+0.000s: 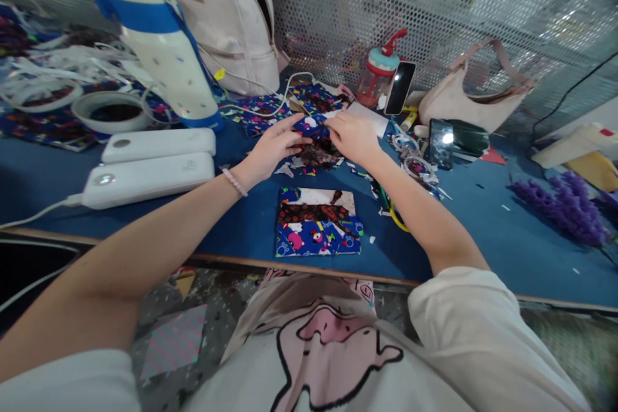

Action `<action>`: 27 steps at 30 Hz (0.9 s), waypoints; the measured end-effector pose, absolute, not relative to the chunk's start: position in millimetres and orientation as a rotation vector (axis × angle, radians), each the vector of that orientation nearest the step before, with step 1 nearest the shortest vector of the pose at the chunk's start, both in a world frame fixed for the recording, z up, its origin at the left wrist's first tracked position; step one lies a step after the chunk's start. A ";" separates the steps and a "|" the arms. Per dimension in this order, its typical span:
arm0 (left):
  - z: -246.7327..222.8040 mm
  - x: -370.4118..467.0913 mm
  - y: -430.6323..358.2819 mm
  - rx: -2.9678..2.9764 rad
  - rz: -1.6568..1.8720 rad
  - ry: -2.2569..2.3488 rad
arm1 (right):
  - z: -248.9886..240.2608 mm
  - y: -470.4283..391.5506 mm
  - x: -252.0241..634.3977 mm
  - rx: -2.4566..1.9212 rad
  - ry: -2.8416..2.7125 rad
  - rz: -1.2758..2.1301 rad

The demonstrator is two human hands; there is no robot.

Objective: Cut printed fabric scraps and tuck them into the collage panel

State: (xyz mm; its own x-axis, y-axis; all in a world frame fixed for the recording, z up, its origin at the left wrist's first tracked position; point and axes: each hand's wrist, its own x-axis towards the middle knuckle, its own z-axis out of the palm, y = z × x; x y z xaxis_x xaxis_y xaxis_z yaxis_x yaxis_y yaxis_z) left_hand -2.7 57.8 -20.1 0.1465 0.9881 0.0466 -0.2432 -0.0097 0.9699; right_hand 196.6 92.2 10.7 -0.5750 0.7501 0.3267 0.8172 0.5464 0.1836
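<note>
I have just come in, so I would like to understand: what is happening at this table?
A person is working with both bare hands at a blue table. The left hand and the right hand are at either side of a small blue patterned piece, over some dark scraps; how firmly each holds it cannot be seen. Nearer the table edge, a patterned panel lies apart from both hands. A phone stands upright beyond the right hand.
</note>
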 end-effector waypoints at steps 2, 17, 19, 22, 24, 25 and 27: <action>-21.5 -3.5 58.9 1.132 1.229 0.905 | 9.4 94.3 198.9 -1.337 -2.541 -0.466; -22.5 -3.1 58.0 1.130 1.214 0.795 | -12.4 106.3 204.4 -1.404 -2.578 -0.201; -23.9 -3.1 59.0 1.141 1.229 0.837 | -11.7 110.0 206.0 -1.388 -2.579 -0.175; -26.0 -3.5 61.5 1.152 1.261 0.896 | -12.2 114.9 208.4 -1.319 -2.589 -0.107; -27.0 -3.9 62.5 1.158 1.260 0.897 | -14.9 117.0 209.3 -1.238 -2.598 -0.047; -27.3 -4.1 62.7 1.166 1.252 0.889 | -16.7 117.7 209.6 -1.195 -2.601 -0.016; -27.8 -4.1 62.2 1.197 1.233 0.874 | -20.5 118.9 210.1 -1.121 -2.603 0.042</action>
State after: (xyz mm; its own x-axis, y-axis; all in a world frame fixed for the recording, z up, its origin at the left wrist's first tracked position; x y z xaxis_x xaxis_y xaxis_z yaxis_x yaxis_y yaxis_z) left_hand -4.1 62.2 -27.8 0.1708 0.9791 0.1108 -0.2195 -0.0718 0.9730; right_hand 210.1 118.9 -20.5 -0.6477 0.7137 0.2667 0.7048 0.6942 -0.1461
